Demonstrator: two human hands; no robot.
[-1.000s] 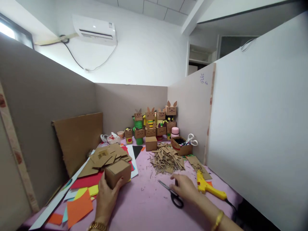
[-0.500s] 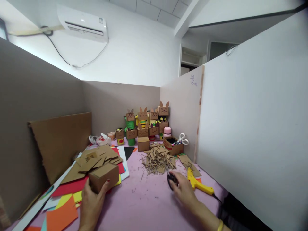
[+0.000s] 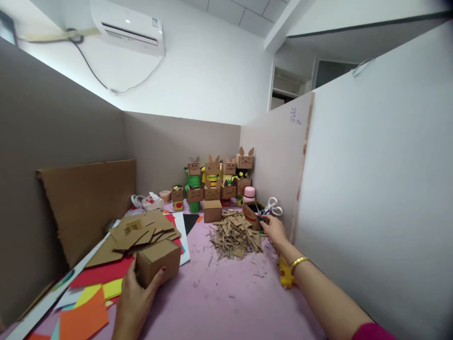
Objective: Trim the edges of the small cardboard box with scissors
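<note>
My left hand (image 3: 136, 297) grips a small closed cardboard box (image 3: 159, 260) from its left and near sides, thumb on the front. My right hand (image 3: 273, 227) is stretched out to the open cardboard container (image 3: 250, 215) at the back right, its fingers closed on dark-handled scissors (image 3: 261, 220) at the container's edge. White-handled scissors (image 3: 274, 207) stick out just beyond the fingers. A yellow glue gun (image 3: 286, 273) lies partly hidden under my right forearm.
A pile of cardboard scraps (image 3: 235, 238) lies mid-table. Cardboard sheets (image 3: 141, 231) and coloured paper (image 3: 83, 316) cover the left. Several cardboard animal figures (image 3: 212, 191) and a plain box (image 3: 213, 211) stand at the back.
My right hand has moved away from me with the dark-handled scissors, from beside the scrap pile to the container. My left hand still holds the box. The view has shifted slightly.
</note>
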